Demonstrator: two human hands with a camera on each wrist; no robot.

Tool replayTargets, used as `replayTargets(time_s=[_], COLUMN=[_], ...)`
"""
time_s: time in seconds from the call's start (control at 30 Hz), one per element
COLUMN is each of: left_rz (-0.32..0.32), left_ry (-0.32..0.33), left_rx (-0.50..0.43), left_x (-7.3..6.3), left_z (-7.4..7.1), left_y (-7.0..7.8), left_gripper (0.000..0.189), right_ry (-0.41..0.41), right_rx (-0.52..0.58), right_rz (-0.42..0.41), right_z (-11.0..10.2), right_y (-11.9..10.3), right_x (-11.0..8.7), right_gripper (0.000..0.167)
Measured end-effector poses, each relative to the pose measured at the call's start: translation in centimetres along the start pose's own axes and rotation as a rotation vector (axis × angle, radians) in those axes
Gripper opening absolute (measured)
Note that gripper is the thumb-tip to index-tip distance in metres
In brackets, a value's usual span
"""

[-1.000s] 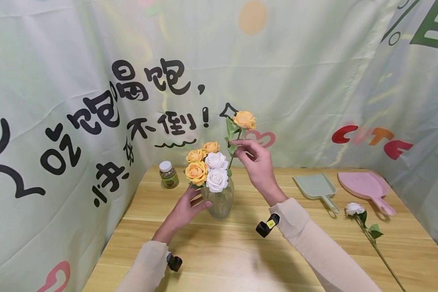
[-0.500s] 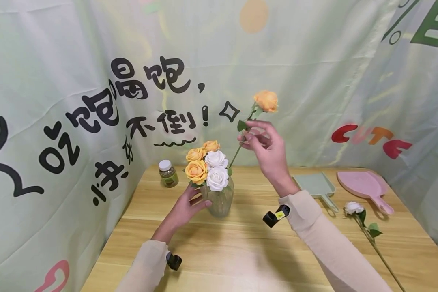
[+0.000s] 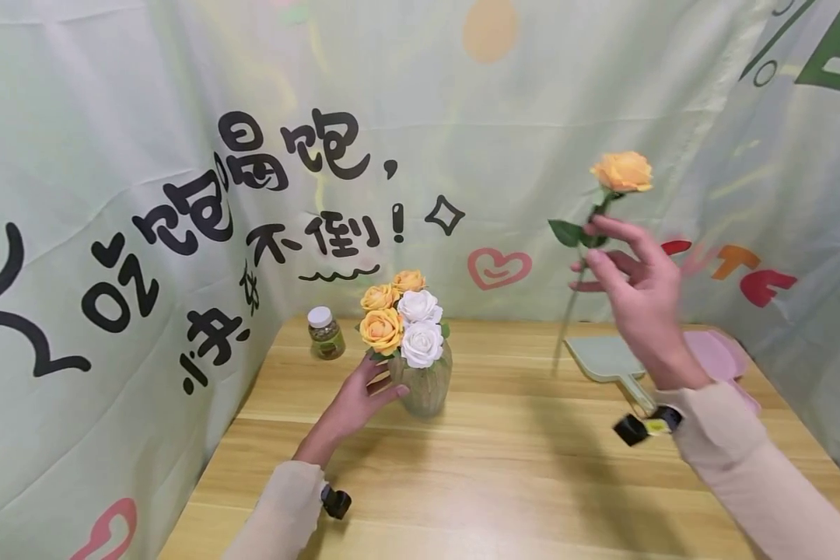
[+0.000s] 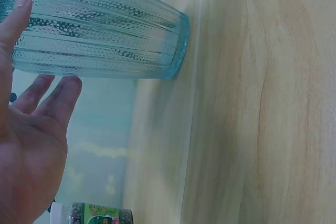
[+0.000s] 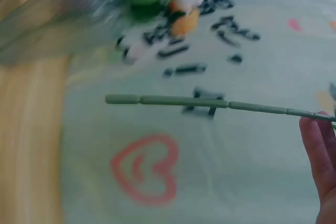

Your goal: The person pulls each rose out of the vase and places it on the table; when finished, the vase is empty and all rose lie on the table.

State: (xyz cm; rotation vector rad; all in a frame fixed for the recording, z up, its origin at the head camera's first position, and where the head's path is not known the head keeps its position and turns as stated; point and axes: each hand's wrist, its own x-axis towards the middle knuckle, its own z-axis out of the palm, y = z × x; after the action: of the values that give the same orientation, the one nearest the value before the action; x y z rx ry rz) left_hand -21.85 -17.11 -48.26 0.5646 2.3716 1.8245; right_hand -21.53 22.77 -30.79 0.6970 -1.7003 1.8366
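A ribbed clear glass vase (image 3: 425,387) stands on the wooden table, with orange roses (image 3: 381,332) and white roses (image 3: 421,344) in it. My left hand (image 3: 365,395) holds the vase from its left side. In the left wrist view, the thumb lies across the vase (image 4: 100,35) and the fingertips touch its lower edge. My right hand (image 3: 640,284) pinches the stem of a single orange rose (image 3: 623,172), upright in the air to the right of the vase. The lower stem (image 5: 181,101) hangs free in the right wrist view.
A small jar with a white lid (image 3: 325,334) stands at the back left. A green dustpan (image 3: 605,358) and a pink dustpan (image 3: 715,354) lie at the right, partly behind my right arm. A printed cloth (image 3: 420,93) hangs round the table (image 3: 462,482).
My right hand has lifted the orange rose out of the vase and carried it to the right. The loose white rose on the table is now hidden by that arm. My left hand stays put.
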Motion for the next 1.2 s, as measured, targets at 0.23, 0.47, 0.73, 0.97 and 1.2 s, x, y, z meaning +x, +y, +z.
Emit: replayTargets(time_s=[0.23, 0.47, 0.73, 0.97, 1.2], left_rz=[-0.001, 0.004, 0.011, -0.003, 0.006], left_ry=[0.007, 0.005, 0.003, 0.002, -0.005], left_rx=[0.012, 0.006, -0.007, -0.007, -0.005], left_x=[-0.1, -0.2, -0.4, -0.4, -0.3], left_z=[0.1, 0.0, 0.0, 0.0, 0.1], left_y=[0.2, 0.3, 0.4, 0.5, 0.3], left_gripper=[0.09, 0.09, 0.09, 0.09, 0.09], right_ry=[-0.096, -0.188, -0.29, -0.325, -0.338], right_rx=[-0.448, -0.58, -0.58, -0.623, -0.703], right_rz=[0.202, 0.172, 0.315, 0.401, 0.464], right_z=[-7.1, -11.2, -13.3, -13.7, -13.0], right_y=[0.4, 2.0, 3.8, 5.5, 6.6], right_x=[-5.4, -9.6, -14.8, -18.6, -20.8], right_gripper=[0.047, 0.047, 0.047, 0.04, 0.037])
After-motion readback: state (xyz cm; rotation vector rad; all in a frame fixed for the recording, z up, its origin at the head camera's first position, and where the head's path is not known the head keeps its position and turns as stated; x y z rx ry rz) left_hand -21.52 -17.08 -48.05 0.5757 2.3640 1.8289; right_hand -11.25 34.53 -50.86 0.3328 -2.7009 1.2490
